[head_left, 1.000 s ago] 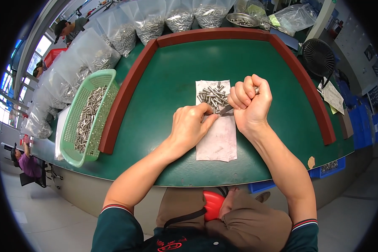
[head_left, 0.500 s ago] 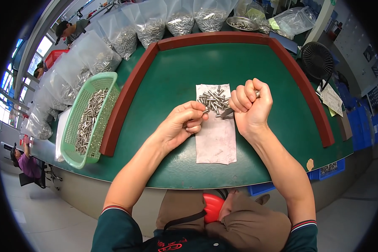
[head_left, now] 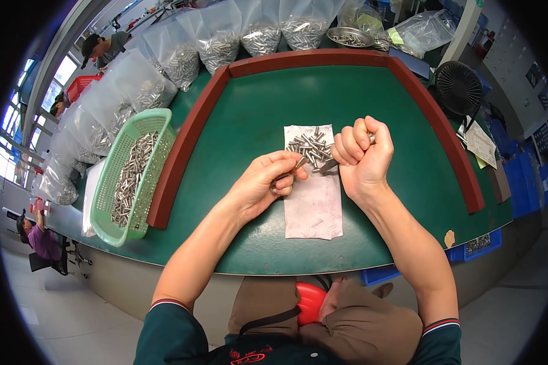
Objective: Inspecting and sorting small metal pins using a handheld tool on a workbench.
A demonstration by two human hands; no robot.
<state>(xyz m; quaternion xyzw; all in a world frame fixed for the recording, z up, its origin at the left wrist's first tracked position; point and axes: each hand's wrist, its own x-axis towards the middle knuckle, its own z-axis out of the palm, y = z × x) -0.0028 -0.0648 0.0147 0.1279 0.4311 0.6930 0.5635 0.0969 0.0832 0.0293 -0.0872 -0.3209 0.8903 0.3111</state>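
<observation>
A: What is the left hand (head_left: 259, 185) doing?
B: It's nearly closed, thumb and forefinger pinching one small metal pin (head_left: 300, 162) above the left edge of the cloth (head_left: 313, 210). The other fingers curl in; I can't tell whether they hold more.
A: And the right hand (head_left: 365, 158)?
B: Clenched in a fist around a tool (head_left: 329, 166). Its flat dark blade points left, toward the pinched pin.
A: Does the blade touch anything?
B: Its end is close to a loose pin at the near side of the pile (head_left: 310, 145); I can't tell if they touch.
A: Where's that pile?
B: On the far half of the cloth, which lies on the green table (head_left: 243, 109).
A: Any more pins about?
B: Plenty, in the pale green basket (head_left: 113, 238) at the left, just outside the red-brown frame (head_left: 310, 58).
</observation>
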